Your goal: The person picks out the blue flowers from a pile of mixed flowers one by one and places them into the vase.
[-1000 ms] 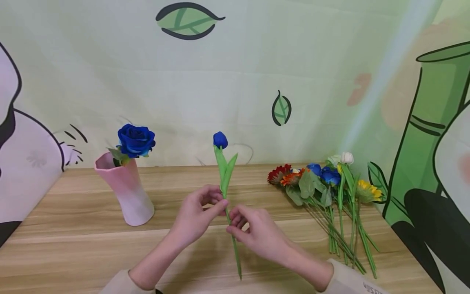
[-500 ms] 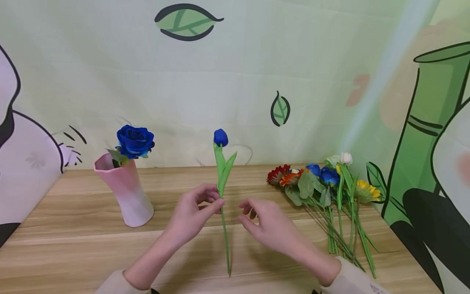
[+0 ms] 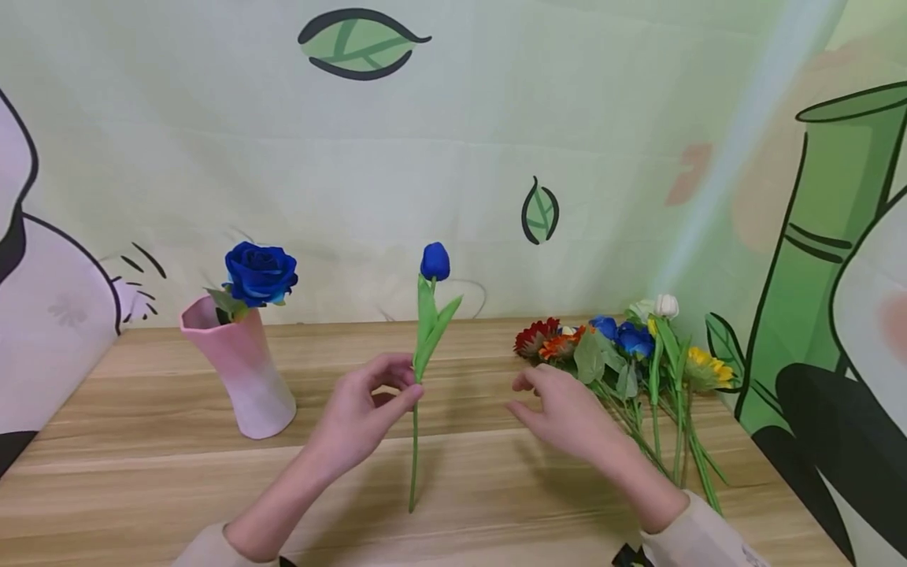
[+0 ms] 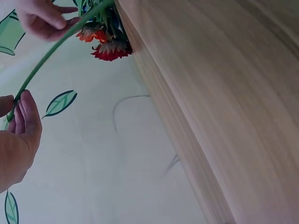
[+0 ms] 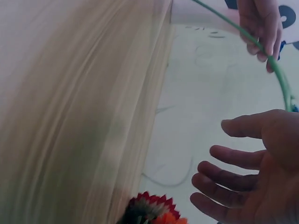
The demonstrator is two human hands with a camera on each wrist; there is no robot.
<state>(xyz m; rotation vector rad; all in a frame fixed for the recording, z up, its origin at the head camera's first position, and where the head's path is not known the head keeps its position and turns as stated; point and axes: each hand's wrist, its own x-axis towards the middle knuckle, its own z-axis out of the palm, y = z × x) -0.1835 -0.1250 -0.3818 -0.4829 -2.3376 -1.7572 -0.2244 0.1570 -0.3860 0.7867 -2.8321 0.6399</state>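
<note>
A blue tulip [image 3: 435, 261] with green leaves stands nearly upright in the head view, its stem pinched between thumb and fingers of my left hand [image 3: 364, 417]. The left wrist view shows the same left hand [image 4: 18, 140] gripping the green stem [image 4: 49, 53]. My right hand [image 3: 577, 413] is off the tulip, holding nothing, in front of the loose flowers' left side. In the right wrist view the fingers of my right hand [image 5: 247, 172] are spread apart. Beyond them the left hand [image 5: 262, 28] holds the stem.
A pink and white vase [image 3: 248, 370] with a blue rose [image 3: 260, 273] in it stands on the left of the wooden table [image 3: 142, 488]. On the right lies a pile of flowers with a red bloom [image 3: 536, 339], a yellow one [image 3: 708, 368] and a white one [image 3: 667, 305].
My right hand has let go of the stem and moved right, toward the flower pile. The left hand has moved slightly left, and the tulip's stem bottom has swung left.
</note>
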